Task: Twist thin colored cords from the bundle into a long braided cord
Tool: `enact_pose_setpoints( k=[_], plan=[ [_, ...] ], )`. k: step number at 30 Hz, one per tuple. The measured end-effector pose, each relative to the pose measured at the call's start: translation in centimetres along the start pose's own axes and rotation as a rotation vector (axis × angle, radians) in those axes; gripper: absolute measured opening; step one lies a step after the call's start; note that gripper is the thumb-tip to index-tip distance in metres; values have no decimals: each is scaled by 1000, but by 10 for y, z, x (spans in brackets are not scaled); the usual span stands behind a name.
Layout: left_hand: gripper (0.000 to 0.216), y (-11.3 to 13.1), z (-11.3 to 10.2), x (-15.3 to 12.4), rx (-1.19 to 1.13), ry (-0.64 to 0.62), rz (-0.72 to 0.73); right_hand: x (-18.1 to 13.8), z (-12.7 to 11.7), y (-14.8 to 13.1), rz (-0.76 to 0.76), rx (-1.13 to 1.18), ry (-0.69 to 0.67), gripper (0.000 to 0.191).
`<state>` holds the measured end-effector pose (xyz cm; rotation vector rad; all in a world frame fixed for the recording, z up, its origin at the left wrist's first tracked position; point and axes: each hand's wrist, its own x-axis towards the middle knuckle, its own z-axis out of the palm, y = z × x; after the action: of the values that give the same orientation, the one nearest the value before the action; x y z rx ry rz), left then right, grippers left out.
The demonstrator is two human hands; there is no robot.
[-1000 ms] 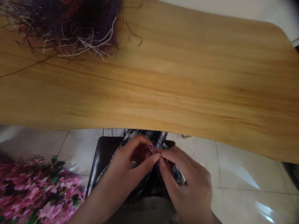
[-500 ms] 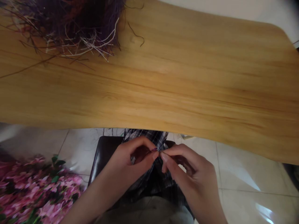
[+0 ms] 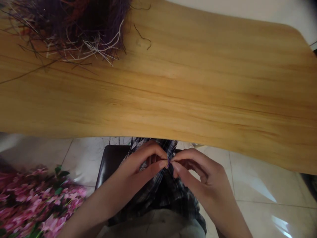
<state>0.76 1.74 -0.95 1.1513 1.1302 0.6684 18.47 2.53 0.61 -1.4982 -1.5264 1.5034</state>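
Note:
Above my lap, my left hand [image 3: 146, 165] and my right hand [image 3: 198, 172] meet fingertip to fingertip. Between them is a small dark purple strand-like piece [image 3: 169, 163], pinched by thumb and forefinger on each side. Most of it is covered by the fingers, so its full shape cannot be made out. On the wooden table [image 3: 173, 82], at the far left, lies a tangled heap of purple, brown and white fibre strands [image 3: 99, 43]. A single dark curled strand [image 3: 143, 38] rests just right of that heap.
The table's front edge runs just beyond my hands. Pink artificial flowers [image 3: 37, 205] with green leaves stand at lower left. Under my plaid-clothed legs is a black padded seat [image 3: 107, 165]. Pale floor tiles [image 3: 260, 185] show at the right.
My right hand has turned slightly at the fingertips, and more of the purple piece shows between the hands. Both hands stay in nearly the same place. The view has shifted slightly.

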Motion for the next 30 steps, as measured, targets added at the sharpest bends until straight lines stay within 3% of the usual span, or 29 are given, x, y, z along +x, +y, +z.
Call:
enact_pose_setpoints(
  k=[3, 7, 8, 15, 18, 22, 30],
  plan=[
    [10, -2, 1, 1, 37, -6, 32, 1, 0, 1, -73, -117, -11, 13],
    [8, -1, 4, 2, 38, -8, 5, 1, 2, -1, -105, -167, -1, 2],
    [8, -1, 5, 2, 39, -7, -2, 1, 2, -2, -87, -149, -6, 8],
    [13, 3, 6, -1, -9, -39, -40, 11, 1, 8, 145, 316, -164, 28],
    [14, 6, 6, -1, -80, -58, -51, 13, 2, 12, 158, 438, -191, 29],
    [16, 8, 6, -1, -106, -49, -72, 7, 3, 5, 87, 312, -93, 27],
    [20, 5, 9, -4, -98, -39, -117, -4, 0, 0, 82, 221, -84, 12]
  ],
)
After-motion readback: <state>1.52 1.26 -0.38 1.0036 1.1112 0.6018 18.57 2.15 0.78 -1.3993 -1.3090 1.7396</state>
